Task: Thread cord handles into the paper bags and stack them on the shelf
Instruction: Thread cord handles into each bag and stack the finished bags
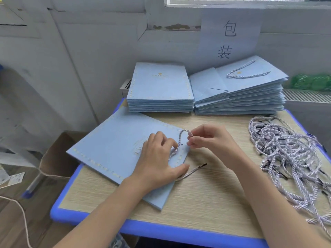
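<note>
Flat light-blue paper bag (pixel 114 151) lying on the near-left part of the wood-grain, blue-edged table (pixel 206 199), left hand (pixel 157 163) resting on it with fingers over the twisted lilac cord (pixel 180 140), right hand (pixel 209 140) pinching the cord's loop

The scene is viewed by one wide-angle head-worn camera, aimed forward and down from close above the table (pixel 197 203), with the wall (pixel 89 51) seen beyond.
</note>
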### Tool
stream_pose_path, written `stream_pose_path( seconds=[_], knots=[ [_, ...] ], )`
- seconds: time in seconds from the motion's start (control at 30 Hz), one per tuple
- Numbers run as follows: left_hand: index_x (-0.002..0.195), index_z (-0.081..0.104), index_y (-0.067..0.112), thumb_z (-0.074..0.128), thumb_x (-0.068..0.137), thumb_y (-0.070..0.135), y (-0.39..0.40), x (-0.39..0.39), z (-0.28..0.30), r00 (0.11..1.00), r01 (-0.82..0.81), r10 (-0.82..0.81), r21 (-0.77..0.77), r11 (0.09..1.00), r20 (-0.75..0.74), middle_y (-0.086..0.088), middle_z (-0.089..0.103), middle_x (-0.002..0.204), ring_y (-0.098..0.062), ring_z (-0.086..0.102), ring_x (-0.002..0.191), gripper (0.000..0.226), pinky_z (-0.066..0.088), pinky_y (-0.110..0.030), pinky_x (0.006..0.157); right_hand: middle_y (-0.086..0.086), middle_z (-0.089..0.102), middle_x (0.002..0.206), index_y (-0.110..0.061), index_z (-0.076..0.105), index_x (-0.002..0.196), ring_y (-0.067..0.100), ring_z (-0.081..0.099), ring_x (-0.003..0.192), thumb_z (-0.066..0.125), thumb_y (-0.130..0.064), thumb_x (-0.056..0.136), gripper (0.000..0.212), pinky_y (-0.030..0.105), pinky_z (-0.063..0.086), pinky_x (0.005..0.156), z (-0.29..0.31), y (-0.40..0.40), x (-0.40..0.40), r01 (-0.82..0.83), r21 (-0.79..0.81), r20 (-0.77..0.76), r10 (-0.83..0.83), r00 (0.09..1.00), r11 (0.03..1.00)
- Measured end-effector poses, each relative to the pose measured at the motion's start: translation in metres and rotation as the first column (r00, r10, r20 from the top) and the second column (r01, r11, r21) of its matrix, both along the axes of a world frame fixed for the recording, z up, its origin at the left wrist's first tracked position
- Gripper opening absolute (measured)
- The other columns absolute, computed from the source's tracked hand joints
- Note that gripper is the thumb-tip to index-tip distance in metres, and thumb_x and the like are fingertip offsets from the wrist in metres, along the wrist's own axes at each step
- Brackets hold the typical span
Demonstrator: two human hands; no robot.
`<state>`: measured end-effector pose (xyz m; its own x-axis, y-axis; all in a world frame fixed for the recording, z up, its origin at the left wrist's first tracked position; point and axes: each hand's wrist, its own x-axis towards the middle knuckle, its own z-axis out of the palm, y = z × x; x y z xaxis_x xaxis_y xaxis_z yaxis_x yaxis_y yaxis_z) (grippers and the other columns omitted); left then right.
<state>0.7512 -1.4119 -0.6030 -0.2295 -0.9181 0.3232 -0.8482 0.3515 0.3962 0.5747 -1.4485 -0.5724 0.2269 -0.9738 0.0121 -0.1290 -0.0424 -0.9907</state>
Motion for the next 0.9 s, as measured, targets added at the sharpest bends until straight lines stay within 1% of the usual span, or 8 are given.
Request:
stream_pose_path(
  seconds=[0.07, 0.17, 0.4, 0.5, 0.63, 0.67, 0.77, 0.9],
  knots=[
    [0.11, 0.052, 0.024, 0.04, 0.056, 0.073, 0.0, -0.002, -0.002, 0.999, -0.037, 0.036, 0.055, 0.998, 0.011, 0.008, 0.036, 0.109, -0.011, 0.033, 0.104, 0.074, 0.03, -0.024, 0.093, 0.005, 0.067, 0.067, -0.007, 0.066, 0.079, 0.011, 0.063, 0.062, 0.065, 0.001, 0.083, 0.009, 0.02, 0.05, 0.057, -0.004, -0.002, 0.003, 0.02, -0.004, -0.074, -0.021, 0.997, 1.0],
    [0.111, 0.05, 0.024, 0.036, 0.056, 0.075, -0.001, -0.002, -0.001, 0.999, -0.036, 0.033, 0.083, 0.996, 0.04, 0.01, 0.036, 0.105, -0.011, 0.034, 0.105, 0.076, 0.029, -0.024, 0.093, -0.01, 0.062, 0.06, -0.021, 0.068, 0.072, 0.009, 0.053, 0.06, 0.071, -0.012, 0.08, 0.013, 0.025, 0.043, 0.058, -0.01, -0.007, 0.006, 0.031, -0.085, -0.249, -0.052, 0.967, 0.996],
    [0.112, 0.05, 0.03, 0.033, 0.056, 0.084, 0.004, -0.001, 0.0, 0.997, 0.021, -0.026, 0.061, 0.998, 0.075, 0.012, 0.033, 0.102, -0.006, 0.027, 0.098, 0.079, 0.027, -0.022, 0.092, -0.014, 0.061, 0.057, -0.026, 0.067, 0.068, -0.002, 0.047, 0.053, 0.074, -0.015, 0.077, 0.015, 0.016, 0.037, 0.057, -0.013, -0.008, 0.006, -0.025, -0.156, -0.409, -0.042, 0.912, 0.987],
    [0.112, 0.047, 0.03, 0.035, 0.053, 0.085, 0.003, -0.001, -0.001, 0.997, 0.016, -0.022, 0.082, 0.996, 0.077, 0.012, 0.031, 0.107, -0.007, 0.026, 0.103, 0.082, 0.027, -0.022, 0.095, -0.009, 0.064, 0.065, -0.025, 0.069, 0.071, 0.0, 0.05, 0.058, 0.074, -0.015, 0.077, 0.012, 0.017, 0.038, 0.059, -0.011, -0.008, 0.005, -0.072, -0.158, -0.451, -0.007, 0.892, 0.985],
    [0.112, 0.046, 0.03, 0.035, 0.052, 0.083, 0.002, 0.001, -0.002, 0.998, 0.02, -0.027, 0.111, 0.994, 0.058, 0.013, 0.032, 0.112, -0.007, 0.025, 0.109, 0.082, 0.026, -0.023, 0.099, -0.014, 0.057, 0.063, -0.024, 0.064, 0.072, -0.003, 0.049, 0.055, 0.072, -0.016, 0.079, 0.014, 0.011, 0.036, 0.055, -0.011, -0.005, 0.008, -0.106, -0.234, -0.54, -0.038, 0.841, 0.967],
    [0.112, 0.046, 0.029, 0.035, 0.052, 0.083, 0.002, 0.001, -0.002, 0.998, 0.024, -0.03, 0.119, 0.993, 0.049, 0.013, 0.032, 0.113, -0.007, 0.025, 0.11, 0.081, 0.026, -0.023, 0.099, -0.014, 0.056, 0.064, -0.024, 0.061, 0.071, -0.002, 0.049, 0.056, 0.072, -0.016, 0.078, 0.016, 0.013, 0.035, 0.055, -0.014, -0.005, 0.009, -0.11, -0.279, -0.56, -0.069, 0.825, 0.954],
    [0.114, 0.046, 0.028, 0.036, 0.053, 0.08, 0.002, 0.001, -0.001, 0.999, 0.039, -0.042, 0.139, 0.99, 0.022, 0.013, 0.032, 0.112, -0.007, 0.025, 0.11, 0.08, 0.025, -0.022, 0.098, -0.01, 0.054, 0.073, -0.024, 0.053, 0.069, 0.002, 0.045, 0.056, 0.073, -0.017, 0.078, 0.023, 0.03, 0.042, 0.06, -0.02, -0.005, 0.01, -0.145, -0.366, -0.593, -0.111, 0.797, 0.919],
    [0.11, 0.047, 0.027, 0.038, 0.054, 0.074, 0.002, 0.0, 0.0, 0.999, 0.043, -0.039, 0.153, 0.987, -0.028, 0.013, 0.034, 0.109, -0.006, 0.026, 0.108, 0.074, 0.028, -0.02, 0.095, -0.01, 0.049, 0.073, -0.029, 0.047, 0.069, 0.002, 0.044, 0.06, 0.069, -0.017, 0.08, 0.027, 0.033, 0.042, 0.063, -0.019, -0.004, 0.009, -0.199, -0.379, -0.635, -0.097, 0.766, 0.904]
  ],
)
